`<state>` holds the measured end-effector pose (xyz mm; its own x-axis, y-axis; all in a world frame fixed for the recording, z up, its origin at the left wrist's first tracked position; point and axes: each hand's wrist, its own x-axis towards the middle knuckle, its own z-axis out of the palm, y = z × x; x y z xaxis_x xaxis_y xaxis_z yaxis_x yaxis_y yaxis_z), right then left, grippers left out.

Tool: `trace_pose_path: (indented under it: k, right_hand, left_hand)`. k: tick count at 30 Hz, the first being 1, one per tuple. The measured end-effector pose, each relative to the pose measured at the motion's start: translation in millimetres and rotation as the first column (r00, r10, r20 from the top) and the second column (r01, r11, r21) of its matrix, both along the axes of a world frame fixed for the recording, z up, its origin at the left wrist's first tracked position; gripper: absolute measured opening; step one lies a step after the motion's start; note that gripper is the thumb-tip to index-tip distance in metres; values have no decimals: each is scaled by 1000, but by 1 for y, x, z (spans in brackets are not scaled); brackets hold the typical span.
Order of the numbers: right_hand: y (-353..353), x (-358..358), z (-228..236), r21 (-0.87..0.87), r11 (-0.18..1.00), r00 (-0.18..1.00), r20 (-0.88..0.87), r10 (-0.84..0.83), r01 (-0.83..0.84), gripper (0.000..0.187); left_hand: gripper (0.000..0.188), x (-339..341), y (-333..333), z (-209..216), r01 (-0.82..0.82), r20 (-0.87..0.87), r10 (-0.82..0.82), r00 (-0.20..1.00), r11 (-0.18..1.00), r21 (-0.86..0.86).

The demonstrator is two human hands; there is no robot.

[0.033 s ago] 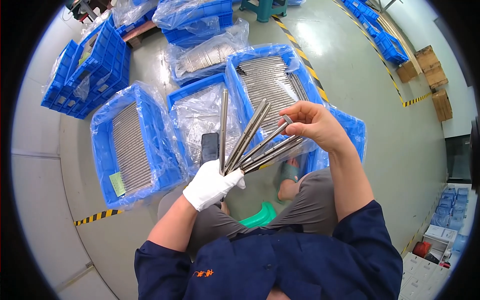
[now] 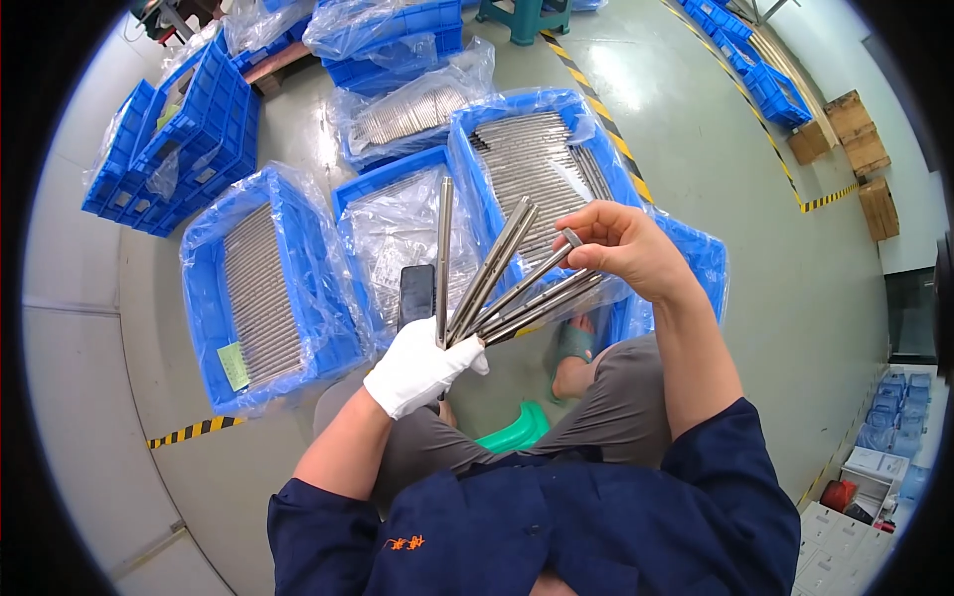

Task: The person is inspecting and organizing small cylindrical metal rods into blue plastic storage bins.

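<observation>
My left hand (image 2: 422, 368), in a white glove, is closed around the lower ends of several metal rods (image 2: 494, 266) that fan out upward and to the right. With thumb and fingers my bare right hand (image 2: 631, 253) pinches the upper end of one metal rod (image 2: 527, 285) of this fan; its lower end stays in the glove. Small holes show along some rods. Behind the fan, a dark phone (image 2: 416, 295) lies on clear plastic in the middle blue crate (image 2: 390, 179). Rows of similar rods fill the plastic-lined blue crate (image 2: 621, 177) beyond my right hand.
To the left stands another lined blue crate (image 2: 316, 298) of rods, with a yellow-green note (image 2: 233, 366) inside. Stacked blue crates (image 2: 184, 139) rise at the far left. A green stool (image 2: 522, 427) shows between my legs. Yellow-black tape (image 2: 601, 109) runs along the floor.
</observation>
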<state>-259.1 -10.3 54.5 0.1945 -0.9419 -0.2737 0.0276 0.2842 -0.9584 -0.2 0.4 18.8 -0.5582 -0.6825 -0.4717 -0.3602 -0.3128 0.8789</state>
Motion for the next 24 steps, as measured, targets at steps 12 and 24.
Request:
trace_pose_path:
  k: [12,24]
  right_hand:
    - [-7,-13,-4,-17,999,996,88,-34,36,28]
    - [-1,-11,-3,-29,991,991,32,132,-131,31]
  left_hand:
    - [38,2,1,7,90,-97,-69,993,968,232]
    - [37,3,1,5,166,-120,-140,983,954,248]
